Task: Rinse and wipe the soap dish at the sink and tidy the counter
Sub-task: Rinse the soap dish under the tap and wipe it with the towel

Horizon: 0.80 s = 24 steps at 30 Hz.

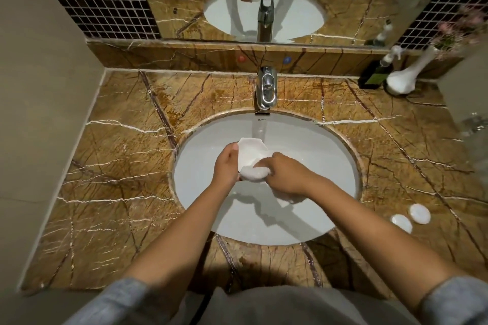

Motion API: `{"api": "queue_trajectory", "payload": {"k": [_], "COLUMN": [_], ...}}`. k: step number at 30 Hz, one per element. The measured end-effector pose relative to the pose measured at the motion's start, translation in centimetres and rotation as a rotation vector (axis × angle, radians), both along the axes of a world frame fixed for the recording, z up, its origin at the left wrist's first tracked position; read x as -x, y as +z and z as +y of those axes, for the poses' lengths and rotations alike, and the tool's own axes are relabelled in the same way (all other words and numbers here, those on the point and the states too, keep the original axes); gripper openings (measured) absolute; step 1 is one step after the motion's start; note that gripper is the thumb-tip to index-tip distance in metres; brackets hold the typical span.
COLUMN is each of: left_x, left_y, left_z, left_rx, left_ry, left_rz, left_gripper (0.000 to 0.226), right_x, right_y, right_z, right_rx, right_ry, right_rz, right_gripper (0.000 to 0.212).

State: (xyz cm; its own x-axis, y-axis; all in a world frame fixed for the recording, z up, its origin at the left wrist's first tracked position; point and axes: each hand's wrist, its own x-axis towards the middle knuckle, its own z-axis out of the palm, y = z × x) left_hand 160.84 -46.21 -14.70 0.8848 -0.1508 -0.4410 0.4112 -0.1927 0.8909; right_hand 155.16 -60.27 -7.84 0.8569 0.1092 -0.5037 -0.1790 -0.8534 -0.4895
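Observation:
Over the middle of the white sink basin [200,208], my left hand [225,163] grips a white soap dish [250,152] by its left edge, tilted toward me. My right hand [285,173] presses a white cloth [254,173] against the dish's lower inside; more of the cloth hangs below my right wrist. A thin stream of water falls from the chrome tap [266,91] just behind the dish.
Brown veined marble counter [118,179] surrounds the sink. Two small round white items [410,217] lie at the right front. A dark pump bottle [376,74] and a white vase with pink flowers [404,78] stand at the back right. A mirror runs behind.

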Motion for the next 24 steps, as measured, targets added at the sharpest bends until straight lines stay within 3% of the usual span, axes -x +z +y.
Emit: {"api": "queue_trajectory", "payload": {"k": [3, 5, 7, 9, 12, 15, 17, 19, 24], "left_x": [-0.3, -0.5, -0.8, -0.8, -0.7, -0.5, -0.6, -0.6, -0.1], "left_y": [0.1, 0.6, 0.9, 1.0, 0.4, -0.2, -0.1, 0.3, 1.4], "left_z": [0.3, 0.2, -0.2, -0.6, -0.3, 0.7, 1.2, 1.4, 1.1], "left_rx": [0.074, 0.174, 0.203, 0.192, 0.048, 0.130, 0.212, 0.220, 0.150], "left_ry": [-0.029, -0.033, -0.022, 0.010, 0.031, 0.026, 0.009, -0.034, -0.197], "left_rz": [0.061, 0.141, 0.158, 0.157, 0.048, 0.078, 0.124, 0.136, -0.027], "left_gripper": [0.028, 0.027, 0.027, 0.027, 0.023, 0.021, 0.019, 0.020, 0.024], "right_x": [-0.2, 0.0, 0.3, 0.6, 1.0, 1.3, 1.0, 0.4, -0.1], "right_y": [0.7, 0.5, 0.0, -0.5, -0.4, -0.2, -0.3, -0.4, -0.8], "right_z": [-1.4, -1.4, -0.4, 0.6, 0.2, -1.0, -1.9, -2.7, -3.4], "right_rx": [-0.192, -0.047, 0.139, 0.173, -0.223, -0.515, -0.541, -0.540, -0.559], "right_ry": [-0.163, -0.248, -0.172, -0.095, -0.113, -0.449, -0.754, -0.878, -0.728], "right_rz": [-0.037, -0.198, -0.292, -0.281, -0.080, -0.132, -0.288, -0.325, -0.165], "right_gripper": [0.037, 0.043, 0.046, 0.046, 0.035, 0.031, 0.027, 0.022, 0.024]}}
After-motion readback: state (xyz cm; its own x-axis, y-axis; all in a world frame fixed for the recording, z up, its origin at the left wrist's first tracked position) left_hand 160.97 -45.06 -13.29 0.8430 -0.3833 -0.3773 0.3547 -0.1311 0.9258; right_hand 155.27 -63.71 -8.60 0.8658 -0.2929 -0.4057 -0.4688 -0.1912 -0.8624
